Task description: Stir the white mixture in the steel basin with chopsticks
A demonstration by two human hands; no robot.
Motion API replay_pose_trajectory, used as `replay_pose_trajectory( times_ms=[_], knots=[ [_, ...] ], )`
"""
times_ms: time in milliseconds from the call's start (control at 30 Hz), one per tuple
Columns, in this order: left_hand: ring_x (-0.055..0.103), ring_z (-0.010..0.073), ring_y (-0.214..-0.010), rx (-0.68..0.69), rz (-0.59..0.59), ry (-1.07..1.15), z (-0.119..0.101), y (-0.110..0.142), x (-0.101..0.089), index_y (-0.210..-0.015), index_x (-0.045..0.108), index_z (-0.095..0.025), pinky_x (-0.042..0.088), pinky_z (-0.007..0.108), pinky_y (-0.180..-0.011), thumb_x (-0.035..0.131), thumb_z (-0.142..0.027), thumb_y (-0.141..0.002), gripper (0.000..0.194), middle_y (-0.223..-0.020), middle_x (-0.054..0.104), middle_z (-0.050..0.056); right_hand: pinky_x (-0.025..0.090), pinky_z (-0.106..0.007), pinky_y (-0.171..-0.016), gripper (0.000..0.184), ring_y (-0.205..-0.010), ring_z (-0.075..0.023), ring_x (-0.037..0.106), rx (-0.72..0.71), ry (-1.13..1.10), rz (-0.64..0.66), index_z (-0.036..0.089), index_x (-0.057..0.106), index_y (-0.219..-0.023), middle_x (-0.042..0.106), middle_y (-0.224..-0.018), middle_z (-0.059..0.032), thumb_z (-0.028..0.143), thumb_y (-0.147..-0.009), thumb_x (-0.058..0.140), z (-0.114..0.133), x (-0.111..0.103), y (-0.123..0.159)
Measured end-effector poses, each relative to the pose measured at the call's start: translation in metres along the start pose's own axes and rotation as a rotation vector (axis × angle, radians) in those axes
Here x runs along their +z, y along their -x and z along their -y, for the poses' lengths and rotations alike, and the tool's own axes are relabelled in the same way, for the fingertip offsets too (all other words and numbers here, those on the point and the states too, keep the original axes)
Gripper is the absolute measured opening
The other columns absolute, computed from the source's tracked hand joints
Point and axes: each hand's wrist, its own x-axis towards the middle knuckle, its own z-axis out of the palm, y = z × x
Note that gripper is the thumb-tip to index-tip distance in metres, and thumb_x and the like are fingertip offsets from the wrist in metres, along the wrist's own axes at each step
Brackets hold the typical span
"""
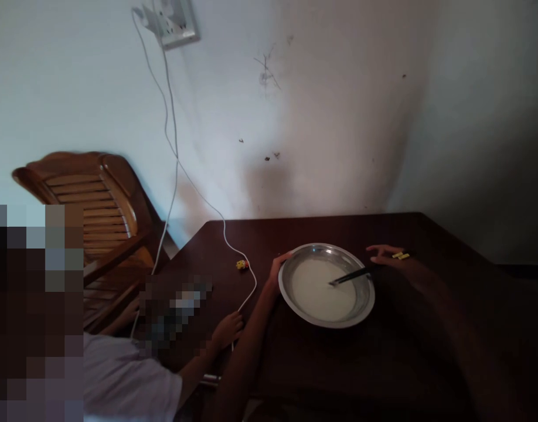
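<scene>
A round metal plate (368, 305) with a pale white liquid or batter in it sits on a dark wooden table (330, 363). My left hand (276, 271) grips the plate's left rim, fingers curled over the edge. My right hand (390, 257) is at the plate's right side, closed on the handle of a dark spoon (350, 276) whose tip rests in the white contents. A small yellow thing (401, 255) lies by my right fingers.
Another person in a white sleeve (119, 375) sits at the left with a hand (227, 329) on the table edge. A white cable (234, 252) runs from a wall socket (174, 23) onto the table. A wooden chair (97, 199) stands at left.
</scene>
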Motion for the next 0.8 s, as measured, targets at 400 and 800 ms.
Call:
replay_pose_trajectory(
  times_ms=[400, 800],
  knots=[
    [0.069, 0.0258, -0.076, 0.051, 0.087, -0.001, 0.003, -0.005, -0.005, -0.087, 0.076, -0.013, 0.050, 0.032, -0.068, 0.064, -0.025, -0.069, 0.025, -0.072, 0.074, 0.006, 0.038, -0.052, -0.108, 0.053, -0.123, -0.0390, 0.057, 0.006, 0.013, -0.087, 0.024, 0.060, -0.059, 0.071, -0.119, -0.0115, 0.074, -0.056, 0.075, -0.006, -0.005, -0.002],
    [0.065, 0.0217, -0.068, -0.024, 0.013, 0.064, 0.012, -0.010, -0.013, -0.091, 0.077, -0.009, 0.049, 0.031, -0.070, 0.062, -0.025, -0.074, 0.027, -0.072, 0.073, 0.008, 0.031, -0.056, -0.115, 0.053, -0.128, -0.0440, 0.053, 0.043, -0.037, -0.190, 0.025, 0.067, -0.059, 0.071, -0.120, -0.0110, 0.073, -0.043, 0.081, -0.023, -0.002, -0.011]
  ],
)
